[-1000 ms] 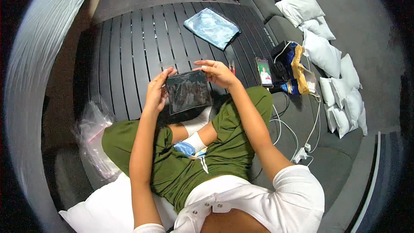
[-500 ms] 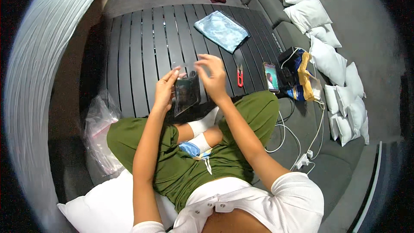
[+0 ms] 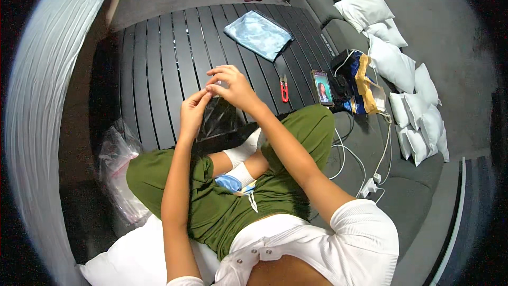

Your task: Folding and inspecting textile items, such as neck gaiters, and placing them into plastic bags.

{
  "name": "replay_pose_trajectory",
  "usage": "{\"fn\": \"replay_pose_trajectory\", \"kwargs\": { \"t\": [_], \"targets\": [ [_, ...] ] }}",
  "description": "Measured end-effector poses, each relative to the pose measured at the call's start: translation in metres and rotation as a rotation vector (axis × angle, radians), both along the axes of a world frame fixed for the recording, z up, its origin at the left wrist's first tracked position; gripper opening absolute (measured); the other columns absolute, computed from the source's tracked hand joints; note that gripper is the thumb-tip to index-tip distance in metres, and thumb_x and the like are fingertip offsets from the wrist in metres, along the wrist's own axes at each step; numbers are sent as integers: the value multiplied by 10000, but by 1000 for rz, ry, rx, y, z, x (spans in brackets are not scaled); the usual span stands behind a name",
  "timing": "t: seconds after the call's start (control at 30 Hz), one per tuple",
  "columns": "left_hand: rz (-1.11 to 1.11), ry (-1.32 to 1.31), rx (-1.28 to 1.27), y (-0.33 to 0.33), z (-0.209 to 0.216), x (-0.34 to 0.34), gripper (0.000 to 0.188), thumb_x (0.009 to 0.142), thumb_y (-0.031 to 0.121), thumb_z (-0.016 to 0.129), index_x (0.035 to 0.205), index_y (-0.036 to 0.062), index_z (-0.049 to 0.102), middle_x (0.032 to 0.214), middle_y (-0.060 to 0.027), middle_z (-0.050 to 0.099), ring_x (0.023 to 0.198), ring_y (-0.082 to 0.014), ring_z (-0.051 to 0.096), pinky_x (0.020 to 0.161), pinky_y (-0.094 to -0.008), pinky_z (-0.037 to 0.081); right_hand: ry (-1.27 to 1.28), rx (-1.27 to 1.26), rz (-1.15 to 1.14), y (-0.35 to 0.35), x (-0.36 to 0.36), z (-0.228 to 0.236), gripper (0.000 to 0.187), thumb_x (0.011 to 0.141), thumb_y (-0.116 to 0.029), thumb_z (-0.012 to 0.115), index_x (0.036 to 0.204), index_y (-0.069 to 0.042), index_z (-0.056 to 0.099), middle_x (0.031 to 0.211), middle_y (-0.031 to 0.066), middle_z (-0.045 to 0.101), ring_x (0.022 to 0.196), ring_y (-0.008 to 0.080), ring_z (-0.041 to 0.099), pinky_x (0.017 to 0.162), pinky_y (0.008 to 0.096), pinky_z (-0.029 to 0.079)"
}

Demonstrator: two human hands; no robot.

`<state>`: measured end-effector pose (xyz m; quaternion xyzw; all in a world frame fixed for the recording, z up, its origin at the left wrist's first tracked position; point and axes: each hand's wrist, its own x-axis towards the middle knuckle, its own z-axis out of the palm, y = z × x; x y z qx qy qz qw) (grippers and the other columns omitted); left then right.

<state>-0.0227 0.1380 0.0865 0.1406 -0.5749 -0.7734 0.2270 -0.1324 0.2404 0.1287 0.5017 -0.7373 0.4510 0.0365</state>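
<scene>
A small clear plastic bag (image 3: 219, 118) hangs between my hands above the near edge of the slatted black table (image 3: 174, 58). My left hand (image 3: 193, 111) pinches the bag's top edge between thumb and fingers. Close against it, my right hand (image 3: 233, 88) has thumb and index finger together at the same top edge, its other fingers partly bent. The bag looks dark; whether anything is inside it I cannot tell. To the right of my hands lie red-handled thread snips (image 3: 284, 90), and farther back a folded light-blue cloth (image 3: 259, 34).
A phone (image 3: 322, 88) with a lit screen stands at the table's right edge, beside a blue-and-yellow bag (image 3: 362, 87). White cables (image 3: 362, 172) trail over the grey sofa. Several white pillows (image 3: 394, 63) line the right side. Clear plastic bags (image 3: 124, 175) lie left of my knee.
My right hand has moved left, and its thumb and index finger have closed at the top of the bag beside my left hand. The whole view has shifted slightly.
</scene>
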Motion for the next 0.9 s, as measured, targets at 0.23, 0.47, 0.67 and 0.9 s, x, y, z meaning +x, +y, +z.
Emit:
{"fn": "replay_pose_trajectory", "kwargs": {
  "t": [0.23,0.47,0.67,0.9],
  "targets": [
    [-95,-60,-94,-1,-1,2,235,837,104,565,1030,-26,600,949,-72,629,867,-99,566,778,-212,431,-150,59,105,7,-6,2,156,727,-217,623,733,-61,624,994,70,610,988,253,511,875,356,370],
    [-127,-98,-173,2,3,3,233,838,101,558,1024,-32,599,966,-104,630,892,-118,576,803,-226,431,-223,14,66,10,-2,-5,159,765,-192,577,755,-35,603,920,85,609,945,253,521,847,348,375],
    [-156,-85,-84,2,6,1,255,842,106,553,1052,-35,583,961,-121,627,897,-137,584,808,-233,432,-216,-37,-26,7,-4,-16,169,809,-169,529,808,-9,581,914,93,588,909,219,539,836,305,394],
    [-176,-127,-55,-3,11,6,255,854,130,538,1065,-6,588,951,-113,628,863,-133,587,792,-228,436,-762,-320,-167,1,-12,-31,214,845,-190,515,854,2,608,857,44,591,875,135,532,812,256,396]
  ]
}}
